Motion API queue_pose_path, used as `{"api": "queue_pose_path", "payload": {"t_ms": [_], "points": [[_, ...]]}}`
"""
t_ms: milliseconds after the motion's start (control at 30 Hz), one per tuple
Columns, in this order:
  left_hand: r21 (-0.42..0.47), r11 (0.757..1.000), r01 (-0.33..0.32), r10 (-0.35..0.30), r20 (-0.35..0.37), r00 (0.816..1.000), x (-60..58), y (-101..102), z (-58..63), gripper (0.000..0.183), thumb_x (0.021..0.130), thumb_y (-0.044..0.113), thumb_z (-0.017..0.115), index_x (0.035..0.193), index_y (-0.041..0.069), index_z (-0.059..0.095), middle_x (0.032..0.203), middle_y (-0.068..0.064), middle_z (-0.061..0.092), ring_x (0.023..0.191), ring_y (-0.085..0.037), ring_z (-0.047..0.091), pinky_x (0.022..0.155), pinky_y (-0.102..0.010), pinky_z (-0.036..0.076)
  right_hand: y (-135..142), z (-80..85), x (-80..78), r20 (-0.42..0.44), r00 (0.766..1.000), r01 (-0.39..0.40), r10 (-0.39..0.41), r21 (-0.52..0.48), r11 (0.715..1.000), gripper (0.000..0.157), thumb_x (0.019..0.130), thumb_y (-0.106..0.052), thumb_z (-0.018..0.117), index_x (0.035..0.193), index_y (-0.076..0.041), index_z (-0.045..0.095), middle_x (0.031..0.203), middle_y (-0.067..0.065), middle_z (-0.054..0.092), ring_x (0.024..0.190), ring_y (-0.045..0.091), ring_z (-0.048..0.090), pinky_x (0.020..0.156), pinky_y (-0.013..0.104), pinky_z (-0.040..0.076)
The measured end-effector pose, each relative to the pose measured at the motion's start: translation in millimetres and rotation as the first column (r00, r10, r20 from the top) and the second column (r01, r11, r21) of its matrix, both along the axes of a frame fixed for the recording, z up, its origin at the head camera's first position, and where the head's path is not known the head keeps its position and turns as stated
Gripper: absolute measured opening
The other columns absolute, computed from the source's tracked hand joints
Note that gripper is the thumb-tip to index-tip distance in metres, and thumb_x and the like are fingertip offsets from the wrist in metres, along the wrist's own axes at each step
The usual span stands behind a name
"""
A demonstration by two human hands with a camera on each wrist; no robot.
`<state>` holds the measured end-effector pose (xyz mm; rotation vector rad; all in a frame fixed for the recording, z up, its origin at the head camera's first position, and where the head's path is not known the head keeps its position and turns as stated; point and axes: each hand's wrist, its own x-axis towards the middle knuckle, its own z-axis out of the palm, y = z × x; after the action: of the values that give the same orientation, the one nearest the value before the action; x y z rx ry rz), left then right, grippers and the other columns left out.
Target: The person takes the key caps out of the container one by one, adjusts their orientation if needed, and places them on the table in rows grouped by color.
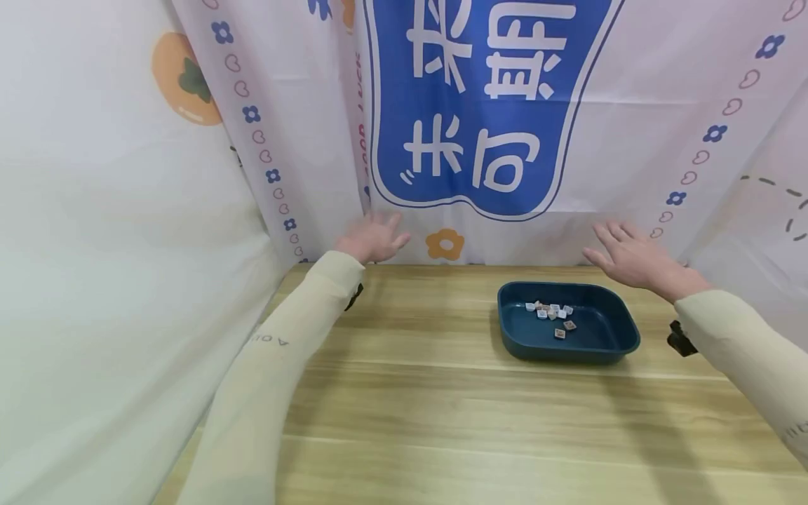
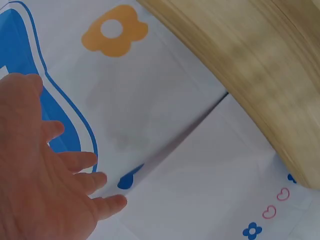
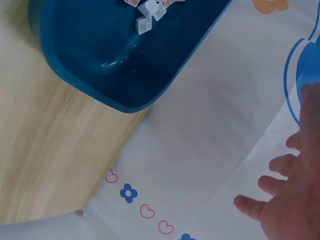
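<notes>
Blue tray point(image 1: 555, 353): is laid crosswise, down-left of right hand point(image 1: 637, 258), farther from left hand point(image 1: 374, 240).
Fingers: extended; nothing is grasped.

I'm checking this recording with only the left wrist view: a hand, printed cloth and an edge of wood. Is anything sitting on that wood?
Observer: Yes, the head view shows a dark blue tray on the wooden table, with small white and brownish cubes inside.

Operator: Is the other hand picking any up?

Observer: No, the right hand appears past the tray's far right corner, fingers extended, with nothing visible in it.
</notes>
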<state>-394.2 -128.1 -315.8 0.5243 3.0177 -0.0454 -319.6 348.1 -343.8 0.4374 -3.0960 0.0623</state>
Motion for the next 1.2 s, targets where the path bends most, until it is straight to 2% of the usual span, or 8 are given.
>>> {"api": "queue_pose_path", "payload": {"t_ms": [133, 400, 600, 767, 1000, 1200], "points": [[0.066, 0.997, 0.028, -0.03, 0.03, 0.999, 2.8, 5, -2.2, 0.068, 0.102, 0.057, 0.025, 0.158, 0.02, 0.014, 0.162, -0.019, 0.016, 0.15, -0.042, 0.015, 0.117, -0.061, 0.022, 4, -1.9, 3.4, -0.01, 1.0, 0.013, -0.013, -0.075, 0.997, 0.079, 0.104, -0.052, 0.028, 0.151, 0.01, 0.016, 0.154, 0.038, 0.016, 0.142, 0.056, 0.014, 0.115, 0.065, 0.012], [0.13, 0.99, 0.049, -0.051, 0.018, 0.999, 4.4, 20, -4.2, 0.067, 0.103, 0.052, 0.032, 0.157, 0.016, 0.015, 0.159, -0.019, 0.027, 0.146, -0.038, 0.028, 0.117, -0.054, 0.028, 12, -4.7, 10.0, -0.042, 0.998, 0.03, -0.038, -0.173, 0.984, 0.076, 0.103, -0.052, 0.032, 0.152, 0.005, 0.02, 0.152, 0.037, 0.023, 0.137, 0.058, 0.021, 0.11, 0.07, 0.017], [0.171, 0.978, 0.121, -0.126, 0.015, 0.992, 7.9, 40, -8.8, 0.066, 0.104, 0.047, 0.035, 0.156, 0.011, 0.018, 0.155, -0.02, 0.035, 0.14, -0.036, 0.039, 0.115, -0.049, 0.034, 19, -12.1, 15.3, -0.083, 0.996, 0.023, -0.044, -0.244, 0.969, 0.072, 0.104, -0.046, 0.037, 0.151, 0.006, 0.021, 0.147, 0.04, 0.028, 0.133, 0.059, 0.027, 0.107, 0.071, 0.021], [0.185, 0.972, 0.142, -0.145, 0.001, 0.989, 12.7, 49, -15.0, 0.064, 0.104, 0.049, 0.036, 0.155, 0.013, 0.022, 0.153, -0.017, 0.039, 0.138, -0.034, 0.044, 0.113, -0.047, 0.038, 19, -22.7, 18.7, -0.11, 0.993, 0.01, -0.036, -0.233, 0.972, 0.07, 0.104, -0.043, 0.039, 0.149, 0.008, 0.025, 0.145, 0.04, 0.031, 0.131, 0.059, 0.03, 0.106, 0.071, 0.023], [0.247, 0.957, 0.153, -0.156, -0.007, 0.988, 18.5, 54, -20.3, 0.063, 0.103, 0.05, 0.037, 0.152, 0.01, 0.029, 0.15, -0.016, 0.044, 0.134, -0.032, 0.049, 0.11, -0.045, 0.041, 19, -30.7, 22.4, -0.032, 0.998, 0.049, -0.058, -0.22, 0.974, 0.074, 0.104, -0.049, 0.032, 0.153, 0.004, 0.016, 0.151, 0.039, 0.023, 0.136, 0.059, 0.022, 0.109, 0.071, 0.016], [0.259, 0.947, 0.19, -0.194, -0.01, 0.981, 19.3, 69, -26.6, 0.059, 0.104, 0.044, 0.039, 0.152, 0.011, 0.029, 0.145, -0.014, 0.05, 0.126, -0.028, 0.056, 0.106, -0.042, 0.045, 26, -46.5, 27.6, -0.035, 0.997, 0.065, -0.073, -0.187, 0.98, 0.072, 0.105, -0.049, 0.028, 0.154, 0.003, 0.016, 0.148, 0.041, 0.026, 0.129, 0.063, 0.027, 0.104, 0.073, 0.023]]}}
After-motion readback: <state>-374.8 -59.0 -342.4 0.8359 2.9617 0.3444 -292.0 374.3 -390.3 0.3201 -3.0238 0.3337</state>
